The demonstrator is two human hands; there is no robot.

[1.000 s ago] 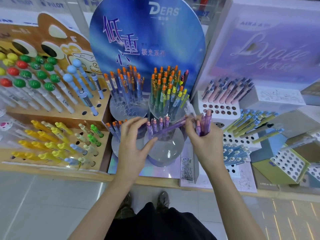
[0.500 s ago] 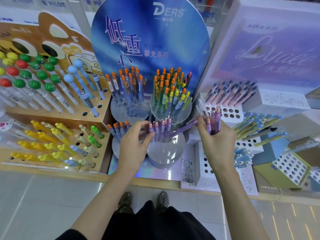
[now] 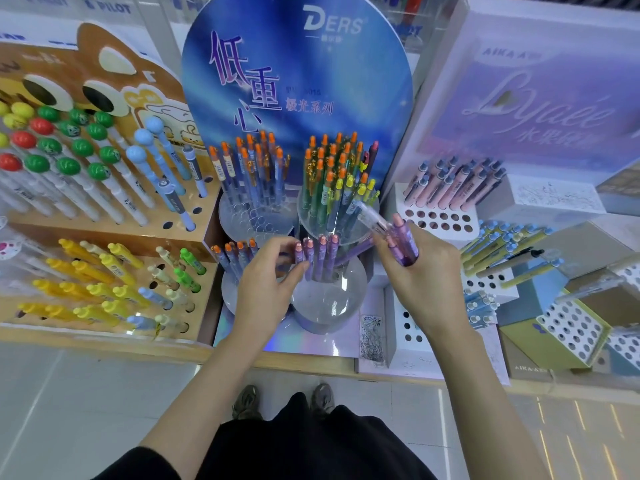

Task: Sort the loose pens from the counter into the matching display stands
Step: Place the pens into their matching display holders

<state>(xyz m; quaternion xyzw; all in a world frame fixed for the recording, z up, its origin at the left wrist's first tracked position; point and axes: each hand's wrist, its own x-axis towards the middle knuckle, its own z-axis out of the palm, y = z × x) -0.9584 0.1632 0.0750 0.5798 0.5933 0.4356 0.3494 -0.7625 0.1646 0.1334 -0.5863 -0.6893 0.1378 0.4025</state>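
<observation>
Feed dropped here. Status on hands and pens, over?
Right hand gripping purple pen bundle. Left hand pinching single purple pen at front clear stand. Standing pens crowd it.

- Purple pens — translucent plastic barrels, glossy; the pale pink ends look duller.
- Clear stand — transparent plastic, smooth, strongly reflective.
- Base tray: iridescent foil-like finish, glossy.
- Blue backboard: printed card, slight sheen.
- Bear stand: printed tan board, matt.
- Green ball tops: hard plastic, glossy, with bright highlights.
- White holed block: matt white card.
- Floor: smooth pale tiles, faint gloss.
- Black garment: cloth, matt.
</observation>
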